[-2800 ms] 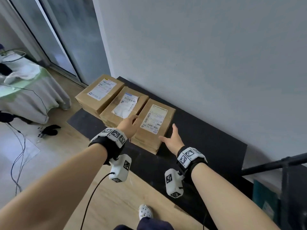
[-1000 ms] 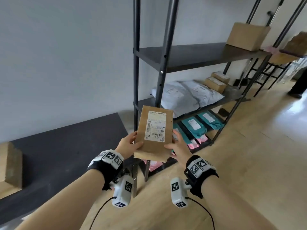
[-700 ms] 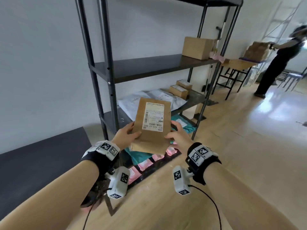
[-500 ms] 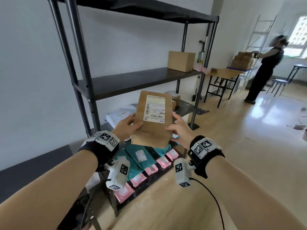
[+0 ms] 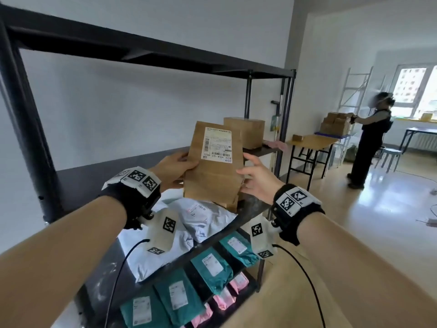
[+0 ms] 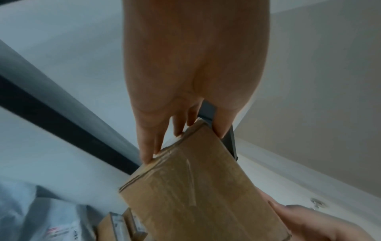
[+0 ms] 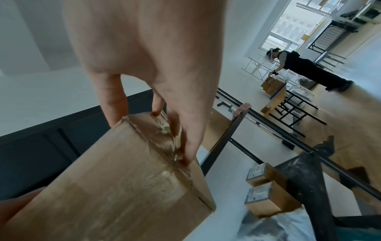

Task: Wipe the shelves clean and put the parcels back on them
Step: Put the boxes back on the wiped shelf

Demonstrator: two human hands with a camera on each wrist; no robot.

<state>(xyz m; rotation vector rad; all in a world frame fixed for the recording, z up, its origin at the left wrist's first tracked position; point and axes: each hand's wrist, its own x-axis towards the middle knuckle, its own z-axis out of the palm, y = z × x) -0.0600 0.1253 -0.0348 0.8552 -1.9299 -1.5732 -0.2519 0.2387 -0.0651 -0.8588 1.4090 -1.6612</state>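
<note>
1. We hold one brown cardboard parcel [image 5: 214,166] upright in the air in front of the black shelf rack [image 5: 30,129], its white label facing us.
2. Our left hand [image 5: 173,170] grips the parcel's left edge: thumb on the front, fingers [image 6: 148,146] curled behind.
3. Our right hand [image 5: 257,177] clamps the right edge, with fingertips [image 7: 185,153] on the taped seam.
4. The middle shelf [image 5: 113,171] carries one larger brown box [image 5: 246,131] at its far end, with something pink just beside it.
5. On the shelf below we count two white mailer bags [image 5: 189,223] and two small brown boxes [image 7: 266,190].
6. The bottom shelf carries four teal mailers [image 5: 210,271]; the pink packets [image 5: 224,297] are partly hidden, so we cannot count them.
7. One other person [image 5: 371,143] stands at a desk [image 5: 312,140] well apart from us, beside stacked boxes.
</note>
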